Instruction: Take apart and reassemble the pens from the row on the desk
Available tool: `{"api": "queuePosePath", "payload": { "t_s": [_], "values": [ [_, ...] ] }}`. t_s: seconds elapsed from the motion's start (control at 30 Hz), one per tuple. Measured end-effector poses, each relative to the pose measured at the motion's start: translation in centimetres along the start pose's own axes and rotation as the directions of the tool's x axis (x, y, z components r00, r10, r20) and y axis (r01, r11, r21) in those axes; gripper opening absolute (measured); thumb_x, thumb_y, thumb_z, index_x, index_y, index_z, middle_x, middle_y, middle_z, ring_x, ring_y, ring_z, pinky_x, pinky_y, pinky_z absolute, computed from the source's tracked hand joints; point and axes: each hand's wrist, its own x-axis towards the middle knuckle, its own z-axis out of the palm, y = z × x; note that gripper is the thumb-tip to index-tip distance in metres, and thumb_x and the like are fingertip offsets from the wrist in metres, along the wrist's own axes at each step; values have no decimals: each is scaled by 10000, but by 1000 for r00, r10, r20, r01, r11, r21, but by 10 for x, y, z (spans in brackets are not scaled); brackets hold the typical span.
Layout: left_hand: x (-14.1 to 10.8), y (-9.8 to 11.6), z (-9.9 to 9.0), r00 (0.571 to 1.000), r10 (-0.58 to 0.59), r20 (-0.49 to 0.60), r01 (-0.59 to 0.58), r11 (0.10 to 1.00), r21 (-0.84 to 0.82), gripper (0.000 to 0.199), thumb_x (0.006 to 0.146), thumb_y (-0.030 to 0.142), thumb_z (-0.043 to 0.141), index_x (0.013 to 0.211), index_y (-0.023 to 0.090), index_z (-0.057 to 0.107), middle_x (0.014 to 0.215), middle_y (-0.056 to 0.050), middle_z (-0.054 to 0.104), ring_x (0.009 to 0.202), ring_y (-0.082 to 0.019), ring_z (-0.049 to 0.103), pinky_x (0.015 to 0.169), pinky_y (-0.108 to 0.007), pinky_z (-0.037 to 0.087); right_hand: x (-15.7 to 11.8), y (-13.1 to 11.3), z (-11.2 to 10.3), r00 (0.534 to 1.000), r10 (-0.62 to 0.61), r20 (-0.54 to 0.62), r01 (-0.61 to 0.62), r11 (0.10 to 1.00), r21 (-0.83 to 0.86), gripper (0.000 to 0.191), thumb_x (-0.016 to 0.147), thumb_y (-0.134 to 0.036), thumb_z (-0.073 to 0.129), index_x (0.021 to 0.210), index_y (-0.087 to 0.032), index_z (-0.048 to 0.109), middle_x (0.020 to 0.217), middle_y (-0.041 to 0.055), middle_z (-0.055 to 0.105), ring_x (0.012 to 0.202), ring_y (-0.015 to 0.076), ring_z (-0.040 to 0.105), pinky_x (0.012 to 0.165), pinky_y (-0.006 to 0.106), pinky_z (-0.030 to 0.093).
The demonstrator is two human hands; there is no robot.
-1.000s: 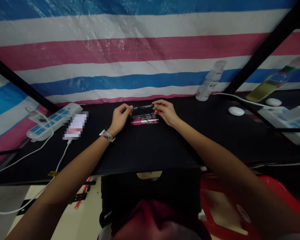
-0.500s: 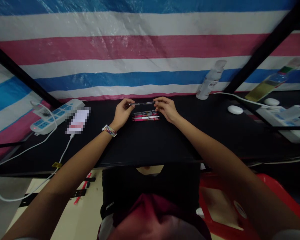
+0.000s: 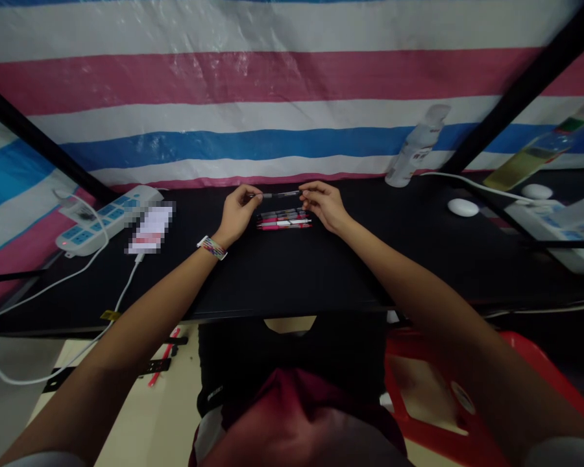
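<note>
Between my two hands lies a dark pen [image 3: 278, 194] with a clear section, level and crosswise. My left hand [image 3: 239, 211] pinches its left end between thumb and fingers. At the other end, my right hand [image 3: 325, 204] closes its fingertips on the pen. Just nearer to me, a row of several pens [image 3: 283, 219] lies side by side on the black table [image 3: 292, 279], dark ones farther off, and red and white ones closer. The fingers of my right hand are close to the right ends of that row.
On the left are a white power strip [image 3: 109, 220], a blurred-out phone [image 3: 150, 228] and its white cable [image 3: 129, 285]. Toward the right stand a white bottle [image 3: 418, 148] and a bottle of yellow liquid [image 3: 530, 159]. A white oval object [image 3: 462, 207] lies nearer. Striped sheeting [image 3: 233, 143] hangs behind.
The view has tilted down slightly, so the table sits higher in the picture. Both hands still hold the pen at its ends, with little movement; the row of pens stays put.
</note>
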Motion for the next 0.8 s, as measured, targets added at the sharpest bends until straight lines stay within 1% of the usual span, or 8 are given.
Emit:
{"api": "queuePosePath", "payload": {
  "t_s": [0.1,0.2,0.3,0.4,0.47,0.57,0.7,0.8],
  "values": [
    [1,0,0,1000,-3,3,3,1000,-9,23,923,185,764,931,205,756,823,-23,725,758,-155,687,736,-292,540,1,1,0,1000,-1,-1,1,1000,10,102,831,-178,821,918,-232,817,788,12,719,690,145,626,757,349,587],
    [1,2,1,1000,-6,8,6,1000,-7,51,936,242,783,918,205,753,805,-21,726,735,-151,673,728,-288,535,1,0,0,1000,-2,-4,2,1000,3,106,824,-192,835,918,-233,811,783,9,716,697,149,627,749,345,592],
    [0,7,0,1000,7,9,-8,999,41,251,992,396,767,830,208,728,757,-26,720,716,-160,661,717,-294,532,0,-1,1,1000,-1,0,1,1000,3,119,813,-200,845,922,-230,808,781,4,711,699,147,626,749,337,592],
    [-1,12,-1,999,31,12,-32,993,110,491,1054,548,685,696,212,678,711,-43,712,719,-172,663,728,-311,537,-1,-2,2,1000,1,4,-1,1000,6,113,821,-180,820,925,-224,812,786,9,713,708,147,631,756,337,589],
    [-1,13,-1,1000,31,7,-31,991,133,549,1068,582,656,659,216,665,698,-52,715,714,-174,664,730,-319,542,-1,-2,3,1000,1,6,-1,1000,3,105,837,-169,800,925,-224,812,790,14,714,719,152,636,764,344,589],
    [0,12,0,1000,17,-1,-16,994,109,459,1060,508,688,706,217,677,696,-41,705,706,-168,664,721,-315,547,-1,-1,3,1000,-1,8,1,1000,-5,102,853,-161,789,928,-229,804,793,16,709,719,155,633,775,356,591],
    [0,8,1,1000,-25,-10,25,999,21,114,965,307,794,935,221,726,760,-13,709,733,-157,684,748,-304,559,-1,-1,2,1000,1,10,0,999,-34,97,861,-185,813,938,-237,787,801,9,695,725,157,631,790,366,598],
    [0,7,1,1000,-21,-6,21,1000,7,174,891,199,837,1018,216,718,805,-12,720,792,-164,702,792,-306,564,-1,-2,2,1000,3,6,-3,999,-44,99,864,-191,818,945,-238,787,807,10,694,728,157,630,794,368,602]
  ]
}}
